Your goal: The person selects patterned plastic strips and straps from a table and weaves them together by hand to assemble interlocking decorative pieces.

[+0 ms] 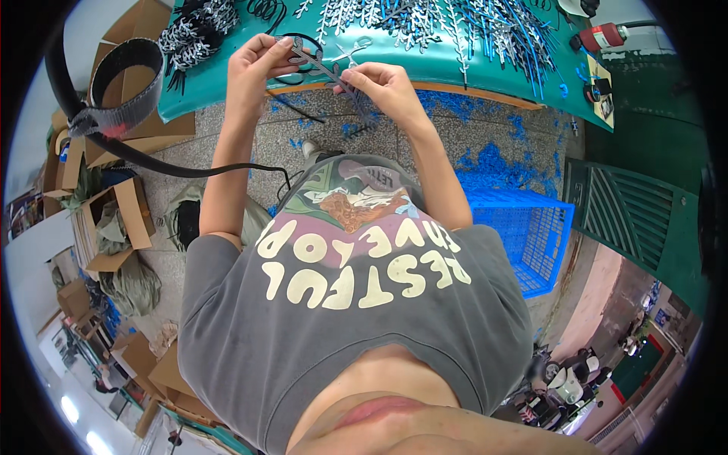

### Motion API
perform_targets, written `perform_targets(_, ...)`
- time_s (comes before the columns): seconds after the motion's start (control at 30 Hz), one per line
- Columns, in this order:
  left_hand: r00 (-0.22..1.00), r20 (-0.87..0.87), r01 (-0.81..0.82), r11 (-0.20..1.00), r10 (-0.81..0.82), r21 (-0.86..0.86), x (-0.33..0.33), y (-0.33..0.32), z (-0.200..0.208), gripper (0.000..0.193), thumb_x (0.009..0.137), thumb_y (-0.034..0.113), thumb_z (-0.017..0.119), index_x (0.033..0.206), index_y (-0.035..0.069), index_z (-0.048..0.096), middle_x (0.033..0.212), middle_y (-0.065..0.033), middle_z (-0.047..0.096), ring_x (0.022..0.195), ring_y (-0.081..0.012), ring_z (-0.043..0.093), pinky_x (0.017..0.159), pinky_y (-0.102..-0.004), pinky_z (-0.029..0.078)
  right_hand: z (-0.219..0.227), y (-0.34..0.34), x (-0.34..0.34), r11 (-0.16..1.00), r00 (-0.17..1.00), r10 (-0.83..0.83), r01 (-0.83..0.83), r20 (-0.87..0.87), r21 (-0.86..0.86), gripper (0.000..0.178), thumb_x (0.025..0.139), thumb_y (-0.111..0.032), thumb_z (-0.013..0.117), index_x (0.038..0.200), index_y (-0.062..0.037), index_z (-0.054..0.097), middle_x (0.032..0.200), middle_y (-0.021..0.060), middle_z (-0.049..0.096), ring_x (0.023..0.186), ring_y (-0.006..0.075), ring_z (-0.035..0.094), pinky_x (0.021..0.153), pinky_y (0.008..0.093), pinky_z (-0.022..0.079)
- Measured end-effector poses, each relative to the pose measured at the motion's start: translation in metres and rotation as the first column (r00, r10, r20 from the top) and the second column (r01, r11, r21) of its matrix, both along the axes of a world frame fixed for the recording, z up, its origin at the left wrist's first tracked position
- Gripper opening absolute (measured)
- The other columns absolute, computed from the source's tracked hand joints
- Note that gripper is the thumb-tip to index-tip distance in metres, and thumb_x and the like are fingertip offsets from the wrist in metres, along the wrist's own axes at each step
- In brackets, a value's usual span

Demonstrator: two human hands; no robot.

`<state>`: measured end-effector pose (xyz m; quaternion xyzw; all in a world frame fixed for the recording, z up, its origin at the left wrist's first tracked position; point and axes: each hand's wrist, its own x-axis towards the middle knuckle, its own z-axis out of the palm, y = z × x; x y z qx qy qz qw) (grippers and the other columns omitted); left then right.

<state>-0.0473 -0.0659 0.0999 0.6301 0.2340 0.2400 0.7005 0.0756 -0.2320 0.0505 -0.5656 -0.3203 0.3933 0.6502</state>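
Note:
My left hand (262, 62) pinches the upper end of a dark grey artificial leaf sprig (327, 71) at the near edge of the green table. The fingers of my right hand (385, 85) close on the same sprig lower down, and its leafy tip hangs below them. Thin black strips curve behind and under my left hand. Just beyond my right fingers, a pale scissor-like object (352, 51) lies on the tabletop; its kind is hard to make out.
Black-and-white sprigs (196, 38) pile at the table's left. More silvery sprigs (413, 23) and blue stems (527, 45) spread right, near a red canister (603, 36). Blue scraps (493, 163) litter the floor by a blue crate (557, 246). Cardboard boxes (125, 216) stand left.

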Motion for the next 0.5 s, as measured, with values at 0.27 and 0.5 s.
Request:
perform_targets(0.27,1.0,0.011,0.023,0.997,-0.022,-0.07,0.001,0.013,-0.006,0.013,0.083,0.014,0.06,0.08,0.002,0.055,0.077,-0.0085,0.063,0.07,-0.0145,0.064,0.062,-0.022,0.053,0.037,-0.008,-0.024,0.96,0.923,-0.264,0.278,0.281,-0.011,0.02,0.073,-0.019,0.072,0.077,0.0004,0.065,0.067,0.0056,0.064,0.06,0.0073,0.059,0.054,0.0199,0.045)
perform_targets(0.5,0.988,0.148,0.082,0.969,-0.048,-0.234,-0.004,0.011,0.001,0.013,0.085,0.014,0.055,0.081,0.002,0.055,0.078,-0.01,0.063,0.074,-0.0203,0.066,0.063,-0.0234,0.055,0.049,-0.009,-0.019,0.946,0.854,-0.301,0.322,0.425,0.022,0.022,0.071,-0.018,0.073,0.076,0.0011,0.065,0.066,0.0073,0.064,0.058,0.0087,0.059,0.054,0.0209,0.046)
